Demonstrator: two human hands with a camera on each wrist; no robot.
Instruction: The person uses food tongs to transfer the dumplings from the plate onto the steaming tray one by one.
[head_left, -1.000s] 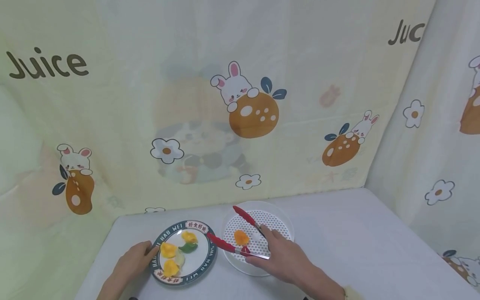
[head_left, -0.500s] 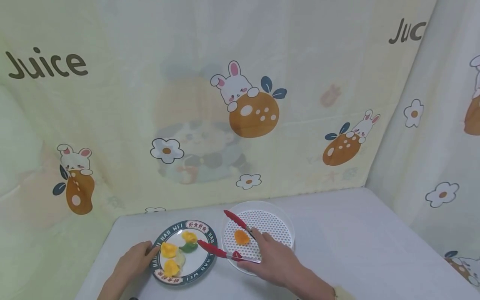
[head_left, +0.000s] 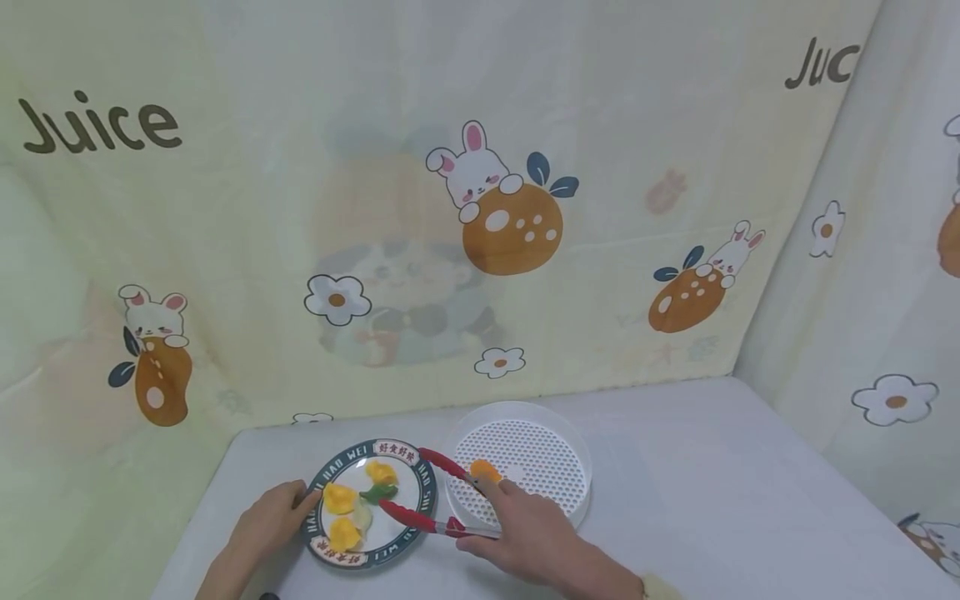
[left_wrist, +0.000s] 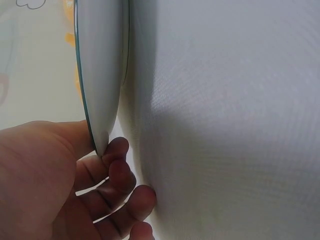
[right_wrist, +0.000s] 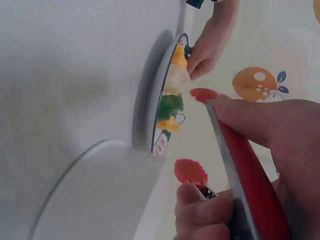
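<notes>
My left hand (head_left: 272, 518) pinches the left rim of a white plate (head_left: 336, 467) with a dark green lettered border; in the left wrist view, fingertips (left_wrist: 120, 147) lie under the rim. On the plate are yellow dumpling-shaped pieces (head_left: 340, 498), a pale piece (head_left: 362, 518) and a green piece (head_left: 380, 494). My right hand (head_left: 536, 533) holds metal tongs (head_left: 411, 518) with red tips, spread apart with nothing between them. The nearer tip overlaps the plate by the green piece; the farther one is at the plate's right rim.
Right of the plate stands a round white perforated tray (head_left: 536, 446) with a raised wall. An orange piece (head_left: 486, 470) lies in it, partly covered by the tongs and right hand. A printed curtain (head_left: 615, 275) hangs behind the white-covered table (head_left: 675, 467).
My right hand has moved left and towards me with the spread tongs, from over the tray to the plate's right side. The left hand stays at the rim.
</notes>
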